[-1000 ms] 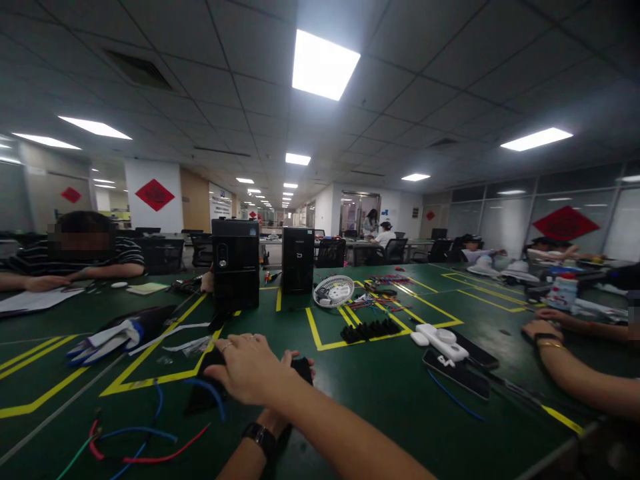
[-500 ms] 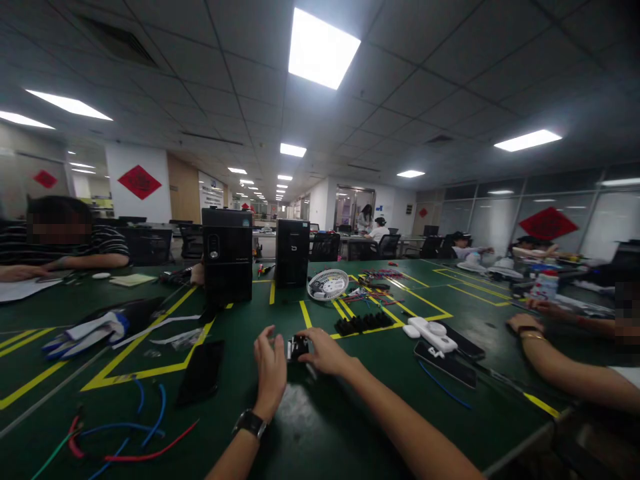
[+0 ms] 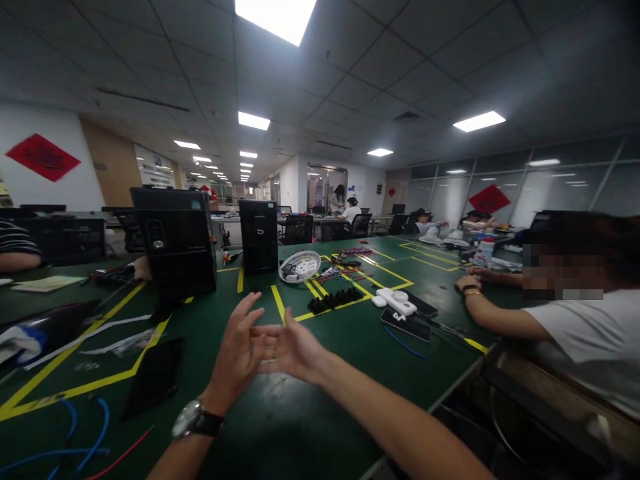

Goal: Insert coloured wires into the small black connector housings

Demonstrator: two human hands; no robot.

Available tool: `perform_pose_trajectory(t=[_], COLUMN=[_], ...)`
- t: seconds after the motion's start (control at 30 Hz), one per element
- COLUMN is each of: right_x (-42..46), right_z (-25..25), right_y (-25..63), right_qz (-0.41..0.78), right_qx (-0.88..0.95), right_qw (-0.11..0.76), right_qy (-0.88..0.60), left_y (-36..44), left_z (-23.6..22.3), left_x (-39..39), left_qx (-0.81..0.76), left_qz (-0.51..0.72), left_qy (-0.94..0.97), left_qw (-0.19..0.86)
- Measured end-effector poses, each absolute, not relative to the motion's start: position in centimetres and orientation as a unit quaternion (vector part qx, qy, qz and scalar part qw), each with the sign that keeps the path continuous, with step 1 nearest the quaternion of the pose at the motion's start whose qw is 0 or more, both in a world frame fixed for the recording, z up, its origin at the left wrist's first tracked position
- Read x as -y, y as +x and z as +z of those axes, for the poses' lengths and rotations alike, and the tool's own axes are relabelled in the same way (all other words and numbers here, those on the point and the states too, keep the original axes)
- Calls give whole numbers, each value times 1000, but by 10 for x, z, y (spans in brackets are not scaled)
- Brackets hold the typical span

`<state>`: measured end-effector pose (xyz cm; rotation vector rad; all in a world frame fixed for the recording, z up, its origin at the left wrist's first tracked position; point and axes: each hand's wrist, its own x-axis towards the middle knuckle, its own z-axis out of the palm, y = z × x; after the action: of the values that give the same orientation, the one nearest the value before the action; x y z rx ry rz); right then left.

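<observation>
My left hand (image 3: 234, 353) is raised over the green table, fingers stretched and apart, with a watch (image 3: 195, 421) on its wrist. My right hand (image 3: 300, 347) faces it with palm turned up and thumb raised. The fingertips of the right hand meet or overlap the left hand's fingers; I cannot tell whether they touch. No object shows in either hand. Beyond them, a row of small black parts (image 3: 334, 301) lies along a yellow tape line. To the left, a black phone-like slab (image 3: 154, 377) lies flat.
Two black computer towers (image 3: 175, 247) (image 3: 259, 237) stand at the back beside a white round basket-like cover (image 3: 300, 267). Wires (image 3: 103, 427) lie at front left. On the right are a white device (image 3: 396, 301), a dark slab (image 3: 406, 325) and a seated co-worker's arm (image 3: 485, 312).
The small black part between my hands is no longer visible. My hands have opened and come together, the right palm turning up. The view has swung right.
</observation>
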<state>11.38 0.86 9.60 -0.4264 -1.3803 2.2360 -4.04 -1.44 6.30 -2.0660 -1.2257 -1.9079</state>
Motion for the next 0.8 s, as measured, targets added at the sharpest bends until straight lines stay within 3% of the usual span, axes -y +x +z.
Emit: perform_pose_trajectory(t=[0.07,0.17,0.23,0.3,0.37,0.5,0.8], right_x=[-19,-44,-58,-67,-69,-70,-133], right_z=[110,112,99,79,60,44,63], right_y=[180,278,326,354,363,343,191], right_qz=[720,405,171,63,30,13,20], right_qx=[590,714,742,745,751,795,813], right_qw=[291,348,285,179,120,88,120], right_qy=[-222,-453,-583,-640,-648,-600,-570], left_y=[-58,-61,-44,-19,3,20,13], left_z=[56,43,35,30,27,25,22], left_x=[12,5,2,3,5,11,9], left_qx=[485,562,549,511,479,467,491], left_qz=[-555,-551,-538,-518,-509,-519,-585], left_qy=[-669,-613,-639,-683,-708,-697,-592], left_qw=[91,65,-5,-66,-102,-163,-259])
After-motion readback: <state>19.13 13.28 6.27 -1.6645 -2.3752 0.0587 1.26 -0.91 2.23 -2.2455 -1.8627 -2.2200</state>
